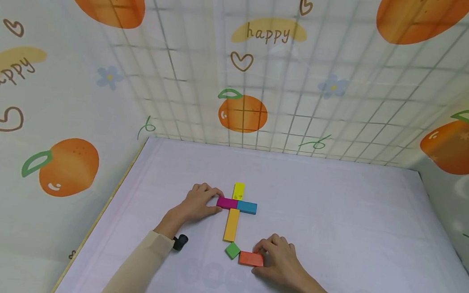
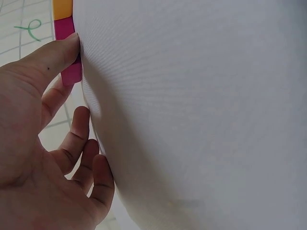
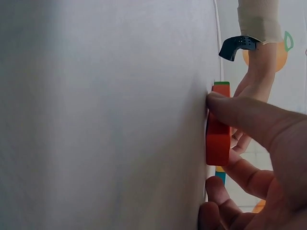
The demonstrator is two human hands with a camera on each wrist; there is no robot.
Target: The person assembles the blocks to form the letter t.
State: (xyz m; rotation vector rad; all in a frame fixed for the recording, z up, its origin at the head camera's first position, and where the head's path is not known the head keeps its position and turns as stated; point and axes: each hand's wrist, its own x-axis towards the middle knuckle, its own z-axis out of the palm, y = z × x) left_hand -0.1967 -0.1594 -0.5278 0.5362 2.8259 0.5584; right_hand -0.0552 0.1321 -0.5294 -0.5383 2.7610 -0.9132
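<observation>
My left hand (image 1: 198,204) pinches the left end of a magenta block (image 1: 226,203) between thumb and finger; the left wrist view shows the thumb across that magenta block (image 2: 72,74). A blue block (image 1: 247,208) meets its right end. Above this row stands a short yellow block (image 1: 238,190), and below it a longer amber block (image 1: 231,225). Under the amber block lies a green block (image 1: 232,251), turned like a diamond. My right hand (image 1: 283,261) pinches a red-orange block (image 1: 249,258) by its right end, its left end close against the green one.
All the blocks lie flat on a white-covered table (image 1: 335,206). Behind it hangs a curtain (image 1: 197,95) printed with oranges, over a wire grid. A black wrist device (image 1: 180,242) sits at the left cuff.
</observation>
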